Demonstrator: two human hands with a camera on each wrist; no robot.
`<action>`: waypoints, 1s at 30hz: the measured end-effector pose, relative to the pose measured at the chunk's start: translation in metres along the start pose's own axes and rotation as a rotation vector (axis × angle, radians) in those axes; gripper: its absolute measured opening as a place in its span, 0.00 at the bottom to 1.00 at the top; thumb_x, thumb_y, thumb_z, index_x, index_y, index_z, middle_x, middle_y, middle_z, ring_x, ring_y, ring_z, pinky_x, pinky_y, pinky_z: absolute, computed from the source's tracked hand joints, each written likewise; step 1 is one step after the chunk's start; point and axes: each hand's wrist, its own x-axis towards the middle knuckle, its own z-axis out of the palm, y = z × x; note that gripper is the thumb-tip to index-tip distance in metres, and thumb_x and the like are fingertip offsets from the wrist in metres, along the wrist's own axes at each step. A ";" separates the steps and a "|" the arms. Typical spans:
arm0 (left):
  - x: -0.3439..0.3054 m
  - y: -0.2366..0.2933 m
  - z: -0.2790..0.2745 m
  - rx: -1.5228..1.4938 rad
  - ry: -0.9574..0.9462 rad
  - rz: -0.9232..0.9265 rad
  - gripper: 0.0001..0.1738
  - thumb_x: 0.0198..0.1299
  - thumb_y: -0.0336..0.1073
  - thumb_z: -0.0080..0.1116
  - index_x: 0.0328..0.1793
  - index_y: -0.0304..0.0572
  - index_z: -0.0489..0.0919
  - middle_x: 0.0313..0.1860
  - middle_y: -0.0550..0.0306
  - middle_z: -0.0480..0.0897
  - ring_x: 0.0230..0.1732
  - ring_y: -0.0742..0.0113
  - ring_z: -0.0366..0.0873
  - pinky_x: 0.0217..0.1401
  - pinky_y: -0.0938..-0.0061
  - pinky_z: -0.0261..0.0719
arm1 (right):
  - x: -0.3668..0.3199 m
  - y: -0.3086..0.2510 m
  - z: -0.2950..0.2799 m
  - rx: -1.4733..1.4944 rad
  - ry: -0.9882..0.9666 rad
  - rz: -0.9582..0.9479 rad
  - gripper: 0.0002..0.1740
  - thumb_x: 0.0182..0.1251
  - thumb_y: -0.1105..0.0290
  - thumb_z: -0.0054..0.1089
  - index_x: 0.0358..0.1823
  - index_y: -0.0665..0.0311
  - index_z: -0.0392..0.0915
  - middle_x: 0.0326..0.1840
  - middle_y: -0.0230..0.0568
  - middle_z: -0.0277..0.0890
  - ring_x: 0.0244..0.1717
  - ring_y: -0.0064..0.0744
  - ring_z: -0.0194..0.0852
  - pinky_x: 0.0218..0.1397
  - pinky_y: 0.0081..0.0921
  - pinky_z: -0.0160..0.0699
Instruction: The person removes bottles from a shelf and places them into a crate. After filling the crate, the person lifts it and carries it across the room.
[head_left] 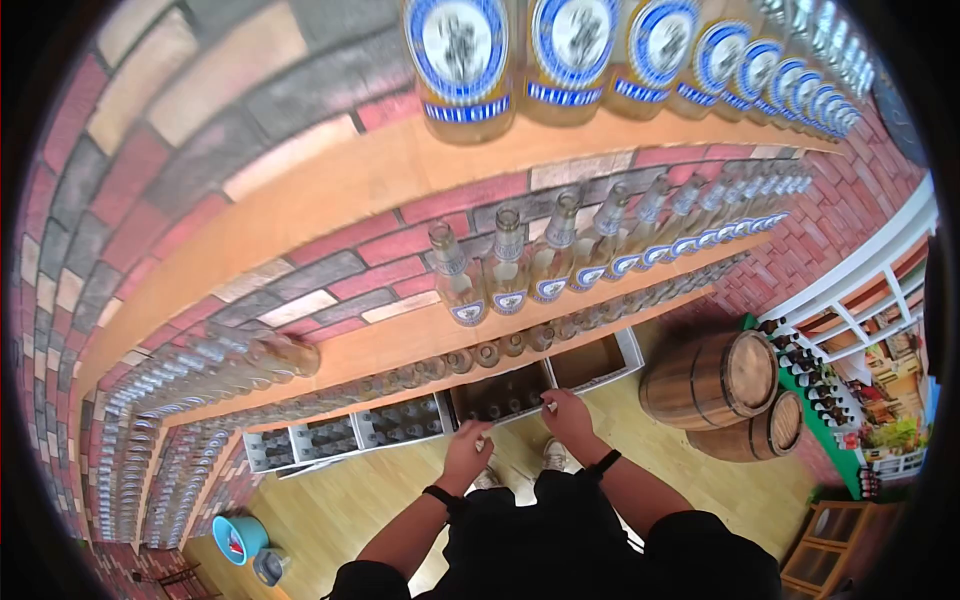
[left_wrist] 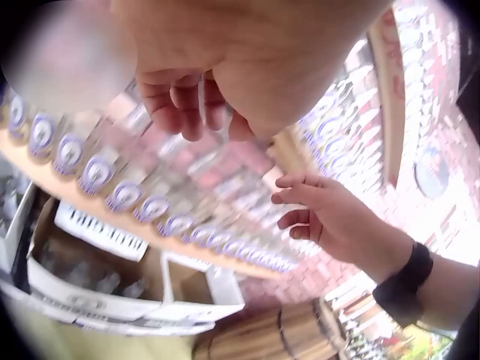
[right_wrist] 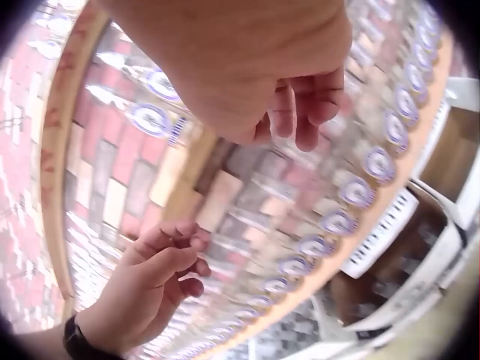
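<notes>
While the left hand [head_left: 467,457] and right hand [head_left: 571,420] are empty, fingers loosely curled, the part-filled carton [left_wrist: 82,301] lies below and beyond, long axis left to right.

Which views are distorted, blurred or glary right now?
Head: fisheye bends the shelves, black rim, nearest labels readable. Left wrist: pale round smear upper left, brick wall blurred, right side washed out. Right wrist: hazy, left side overbright, far bottles smeared.
</notes>
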 end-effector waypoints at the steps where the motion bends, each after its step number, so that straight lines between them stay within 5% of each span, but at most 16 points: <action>1: 0.013 0.030 -0.023 0.006 0.108 0.036 0.15 0.58 0.26 0.64 0.53 0.39 0.84 0.47 0.47 0.83 0.43 0.52 0.84 0.48 0.64 0.84 | 0.008 -0.038 -0.021 0.082 0.066 -0.033 0.15 0.60 0.72 0.68 0.50 0.61 0.83 0.43 0.49 0.82 0.39 0.50 0.84 0.43 0.43 0.84; 4: 0.052 0.102 -0.084 0.025 0.316 0.085 0.13 0.58 0.25 0.66 0.50 0.35 0.81 0.43 0.47 0.81 0.34 0.55 0.78 0.40 0.66 0.80 | 0.037 -0.129 -0.078 0.206 0.282 -0.199 0.12 0.64 0.74 0.68 0.49 0.65 0.81 0.42 0.48 0.81 0.30 0.43 0.82 0.35 0.37 0.82; 5: 0.068 0.123 -0.099 0.043 0.430 0.242 0.18 0.57 0.24 0.66 0.54 0.34 0.79 0.45 0.46 0.79 0.35 0.56 0.77 0.40 0.67 0.79 | 0.050 -0.154 -0.097 0.214 0.319 -0.243 0.14 0.64 0.74 0.67 0.51 0.65 0.80 0.45 0.49 0.81 0.30 0.43 0.82 0.34 0.36 0.82; 6: 0.080 0.142 -0.116 0.014 0.399 0.143 0.23 0.57 0.25 0.67 0.60 0.33 0.77 0.49 0.45 0.79 0.37 0.56 0.77 0.42 0.66 0.80 | 0.061 -0.177 -0.114 0.224 0.355 -0.284 0.15 0.65 0.73 0.67 0.52 0.66 0.79 0.48 0.50 0.80 0.29 0.42 0.82 0.34 0.36 0.82; 12: 0.154 0.236 -0.169 -0.016 0.522 0.243 0.31 0.59 0.31 0.71 0.69 0.34 0.75 0.55 0.44 0.81 0.39 0.57 0.80 0.44 0.65 0.81 | 0.111 -0.276 -0.170 0.253 0.527 -0.443 0.24 0.66 0.71 0.67 0.63 0.66 0.74 0.59 0.55 0.76 0.37 0.53 0.85 0.41 0.41 0.86; 17: 0.198 0.244 -0.168 0.136 0.621 0.396 0.32 0.61 0.38 0.73 0.70 0.34 0.76 0.50 0.42 0.85 0.36 0.61 0.84 0.38 0.68 0.82 | 0.155 -0.283 -0.165 0.005 0.614 -0.439 0.30 0.66 0.66 0.68 0.67 0.67 0.71 0.59 0.61 0.77 0.48 0.67 0.83 0.50 0.53 0.85; 23: 0.214 0.233 -0.168 0.064 0.515 0.275 0.24 0.61 0.39 0.73 0.60 0.35 0.82 0.31 0.45 0.86 0.29 0.55 0.84 0.36 0.65 0.82 | 0.170 -0.278 -0.165 -0.046 0.490 -0.386 0.22 0.66 0.66 0.69 0.57 0.69 0.75 0.47 0.63 0.83 0.47 0.65 0.84 0.49 0.52 0.85; 25: 0.217 0.222 -0.168 0.109 0.591 0.445 0.17 0.64 0.39 0.71 0.53 0.35 0.84 0.29 0.49 0.86 0.25 0.61 0.83 0.30 0.68 0.79 | 0.171 -0.275 -0.163 -0.041 0.462 -0.388 0.21 0.66 0.66 0.69 0.54 0.70 0.76 0.46 0.63 0.83 0.46 0.65 0.84 0.49 0.52 0.85; 30: 0.206 0.215 -0.171 -0.092 0.416 0.210 0.12 0.67 0.38 0.69 0.48 0.36 0.85 0.26 0.57 0.84 0.23 0.73 0.80 0.26 0.73 0.75 | 0.166 -0.272 -0.161 -0.083 0.359 -0.359 0.18 0.66 0.65 0.70 0.49 0.72 0.78 0.41 0.63 0.84 0.44 0.65 0.84 0.48 0.52 0.84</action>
